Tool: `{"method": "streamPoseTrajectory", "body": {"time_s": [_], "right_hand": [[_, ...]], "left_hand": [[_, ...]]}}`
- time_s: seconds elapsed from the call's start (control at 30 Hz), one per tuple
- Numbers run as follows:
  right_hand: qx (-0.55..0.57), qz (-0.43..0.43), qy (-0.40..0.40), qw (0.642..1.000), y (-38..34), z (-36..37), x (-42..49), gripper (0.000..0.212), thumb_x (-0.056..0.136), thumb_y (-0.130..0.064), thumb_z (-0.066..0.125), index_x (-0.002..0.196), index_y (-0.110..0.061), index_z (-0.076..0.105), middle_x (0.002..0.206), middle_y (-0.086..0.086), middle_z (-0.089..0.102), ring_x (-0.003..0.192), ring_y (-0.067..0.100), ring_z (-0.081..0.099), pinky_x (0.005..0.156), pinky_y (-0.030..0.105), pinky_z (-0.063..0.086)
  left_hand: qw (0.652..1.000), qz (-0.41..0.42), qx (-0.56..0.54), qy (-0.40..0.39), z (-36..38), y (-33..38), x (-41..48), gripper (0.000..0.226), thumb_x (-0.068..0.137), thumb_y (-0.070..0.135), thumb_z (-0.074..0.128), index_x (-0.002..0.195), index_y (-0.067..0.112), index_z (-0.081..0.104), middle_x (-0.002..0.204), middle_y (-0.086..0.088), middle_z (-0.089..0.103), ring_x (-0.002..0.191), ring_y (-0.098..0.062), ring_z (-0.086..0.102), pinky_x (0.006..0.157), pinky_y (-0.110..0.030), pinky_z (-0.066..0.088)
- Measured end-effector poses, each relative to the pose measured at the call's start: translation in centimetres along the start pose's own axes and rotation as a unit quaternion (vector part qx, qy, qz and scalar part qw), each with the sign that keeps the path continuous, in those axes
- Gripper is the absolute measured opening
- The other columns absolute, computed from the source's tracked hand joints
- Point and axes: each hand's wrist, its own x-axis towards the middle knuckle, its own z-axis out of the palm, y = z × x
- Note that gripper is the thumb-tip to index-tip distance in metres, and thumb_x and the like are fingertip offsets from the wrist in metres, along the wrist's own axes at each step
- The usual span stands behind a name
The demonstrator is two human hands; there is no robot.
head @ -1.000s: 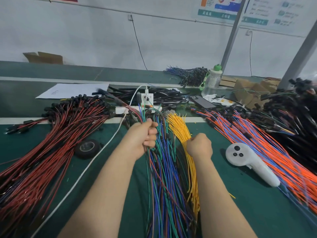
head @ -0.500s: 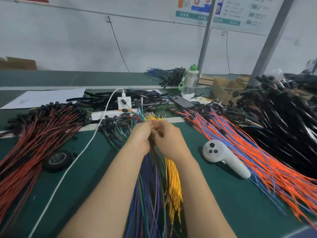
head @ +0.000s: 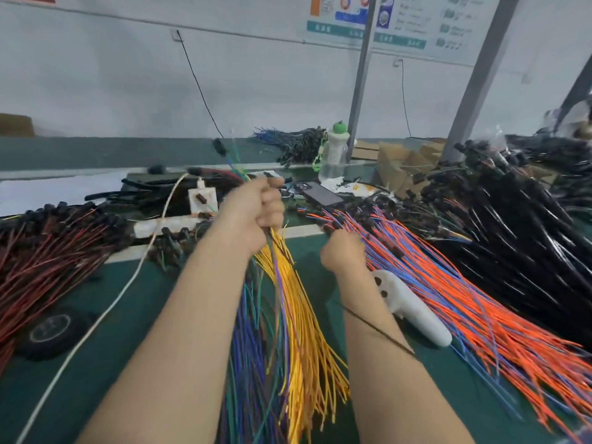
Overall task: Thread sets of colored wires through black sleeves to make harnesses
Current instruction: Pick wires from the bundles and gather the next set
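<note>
Green matting covers the counter [head: 141,302], with a pale wall behind. The left grip [head: 253,213] is clenched round a small set of wires [head: 238,168] — green and blue ends rise above the fist, and a few strands trail down from it across the yellow wires [head: 304,347] lying just below. The right grip [head: 342,251], lower and to the right of the left one, sits at the near edge of the orange and blue wires [head: 448,299]. Its fingers curl away from the camera, so I cannot tell whether it has caught a strand.

The step looks like adding one more colour to the set. To do it well, pick a single strand near its connector end and draw it out along its own length so the neighbours stay put. Lay it into the left grip with its end level with the others — even ends should enter a sleeve together. Loose black sleeves [head: 144,190] lie beyond and to the left of the left grip.

The held set is thin, limp and motion-blurred, so its strand count is unclear.
</note>
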Motion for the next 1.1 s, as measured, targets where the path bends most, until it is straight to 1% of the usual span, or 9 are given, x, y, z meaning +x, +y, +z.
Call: {"method": "streamPoseTrajectory", "body": {"time_s": [0.13, 0.23, 0.4, 0.53, 0.73, 0.83, 0.93, 1.03, 1.1], "right_hand": [[-0.025, 0.049, -0.018, 0.998, 0.3, 1.8, 1.4, 0.053, 0.095, -0.032, 0.052, 0.138, -0.003, 0.043, 0.154, 0.024, 0.02, 0.144, 0.036, 0.018, 0.118, 0.042, 0.018], [-0.002, 0.093, -0.03, 0.995, 0.6, 2.6, 2.2, 0.049, 0.095, -0.024, 0.049, 0.14, -0.005, 0.042, 0.158, 0.019, 0.01, 0.146, 0.035, 0.008, 0.118, 0.048, 0.008], [0.002, 0.12, 0.046, 0.992, 0.2, 2.9, 3.2, 0.043, 0.09, -0.016, 0.051, 0.132, -0.006, 0.048, 0.147, 0.019, 0.031, 0.136, 0.036, 0.025, 0.111, 0.049, 0.021], [0.033, 0.118, 0.091, 0.988, 0.6, 3.1, 3.7, 0.038, 0.091, -0.015, 0.053, 0.127, -0.006, 0.053, 0.142, 0.017, 0.037, 0.132, 0.035, 0.03, 0.107, 0.045, 0.026], [0.23, 0.011, 0.257, 0.939, 0.4, 1.6, 3.7, 0.029, 0.092, 0.0, 0.048, 0.12, -0.004, 0.055, 0.127, 0.014, 0.05, 0.11, 0.03, 0.052, 0.086, 0.028, 0.036], [0.268, -0.029, 0.243, 0.932, -0.4, 0.6, 3.1, 0.024, 0.09, 0.004, 0.048, 0.112, -0.001, 0.057, 0.117, 0.017, 0.055, 0.105, 0.03, 0.053, 0.082, 0.025, 0.034], [0.273, -0.119, 0.17, 0.939, -2.8, -0.4, 1.9, 0.021, 0.09, 0.002, 0.049, 0.103, -0.004, 0.065, 0.109, 0.014, 0.064, 0.103, 0.028, 0.058, 0.088, 0.028, 0.039], [0.255, -0.178, 0.106, 0.945, -5.7, -1.0, 0.7, 0.024, 0.089, 0.001, 0.049, 0.101, -0.008, 0.068, 0.105, 0.008, 0.069, 0.101, 0.021, 0.06, 0.085, 0.021, 0.038], [0.283, -0.18, 0.09, 0.938, -7.1, -1.4, 0.0, 0.022, 0.09, 0.0, 0.049, 0.102, -0.009, 0.065, 0.099, 0.004, 0.068, 0.097, 0.019, 0.06, 0.088, 0.024, 0.04]], "left_hand": [[0.995, -0.031, 0.081, 0.05, -0.8, -3.6, 2.3, 0.035, 0.105, 0.021, 0.03, 0.077, 0.009, 0.047, 0.042, 0.006, 0.034, 0.026, 0.0, 0.02, 0.025, -0.012, 0.014], [0.993, -0.057, 0.078, 0.073, -2.0, -5.0, 3.4, 0.034, 0.104, 0.02, 0.031, 0.077, 0.008, 0.047, 0.043, 0.005, 0.037, 0.027, -0.001, 0.021, 0.025, -0.013, 0.015], [0.993, -0.094, 0.017, 0.076, -3.0, -5.9, 4.1, 0.033, 0.104, 0.021, 0.033, 0.076, 0.01, 0.044, 0.045, 0.004, 0.04, 0.027, -0.002, 0.024, 0.026, -0.012, 0.018], [0.991, -0.094, 0.051, 0.085, -3.1, -6.3, 4.3, 0.033, 0.104, 0.022, 0.034, 0.077, 0.01, 0.049, 0.058, 0.0, 0.044, 0.031, -0.003, 0.031, 0.03, -0.01, 0.023], [0.989, -0.084, 0.066, 0.099, -3.2, -6.8, 4.4, 0.031, 0.103, 0.018, 0.037, 0.08, 0.007, 0.054, 0.076, -0.008, 0.063, 0.045, -0.008, 0.055, 0.041, -0.017, 0.046], [0.989, -0.077, 0.078, 0.096, -3.1, -6.9, 4.4, 0.023, 0.101, 0.017, 0.042, 0.088, 0.007, 0.058, 0.091, -0.008, 0.066, 0.067, -0.014, 0.061, 0.062, -0.026, 0.05], [0.99, -0.055, 0.077, 0.1, -2.6, -6.9, 4.3, 0.014, 0.099, 0.016, 0.048, 0.1, 0.008, 0.059, 0.098, -0.006, 0.066, 0.063, -0.014, 0.059, 0.059, -0.028, 0.048], [0.995, -0.038, 0.027, 0.084, -2.0, -6.1, 3.7, 0.02, 0.1, 0.018, 0.046, 0.084, 0.014, 0.057, 0.064, -0.001, 0.064, 0.042, -0.01, 0.059, 0.041, -0.021, 0.048], [0.997, -0.029, 0.008, 0.065, -1.9, -5.5, 3.1, 0.017, 0.1, 0.016, 0.045, 0.085, 0.014, 0.054, 0.054, 0.0, 0.062, 0.04, -0.01, 0.058, 0.039, -0.02, 0.048]]}}
